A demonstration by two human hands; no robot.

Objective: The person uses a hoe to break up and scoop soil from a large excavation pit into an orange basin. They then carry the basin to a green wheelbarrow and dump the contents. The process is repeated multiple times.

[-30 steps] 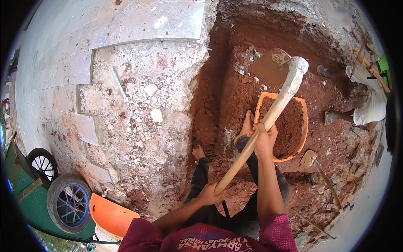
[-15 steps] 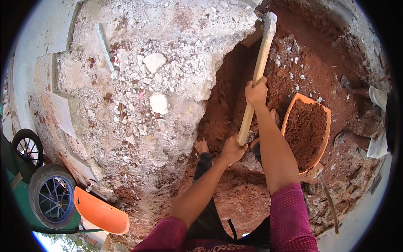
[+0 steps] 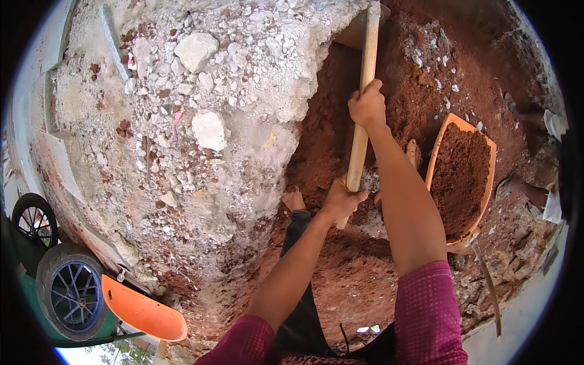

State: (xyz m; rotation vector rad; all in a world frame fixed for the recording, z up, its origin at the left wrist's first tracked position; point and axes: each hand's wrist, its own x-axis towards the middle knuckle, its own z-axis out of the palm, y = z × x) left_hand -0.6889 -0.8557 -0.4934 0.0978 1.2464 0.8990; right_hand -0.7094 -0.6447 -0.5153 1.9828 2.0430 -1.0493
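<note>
Both my hands hold a hoe by its long pale wooden handle [image 3: 359, 149]. My left hand [image 3: 344, 199] is closed around the handle near its butt end. Farther up, my right hand [image 3: 368, 106] wraps round the middle of it. The hoe's head reaches the far edge of the picture, where its blade [image 3: 356, 29] shows partly, dark against the broken concrete edge. Red soil [image 3: 325, 115] lies below and beside the handle. To the right of my right forearm sits an orange plastic scoop pan [image 3: 485, 207] heaped with red soil.
A broken concrete slab [image 3: 243, 164] strewn with rubble borders the pit on the left. A wheelbarrow wheel [image 3: 72, 292] and another orange pan [image 3: 143, 311] stand at the lower left. My bare foot [image 3: 294, 201] is on the soil. Another person's foot [image 3: 505, 187] shows at right.
My hands still grip the hoe. Its head has moved up and slightly left in the picture, and the handle stands steeper. The view has shifted, with the slab moving left.
</note>
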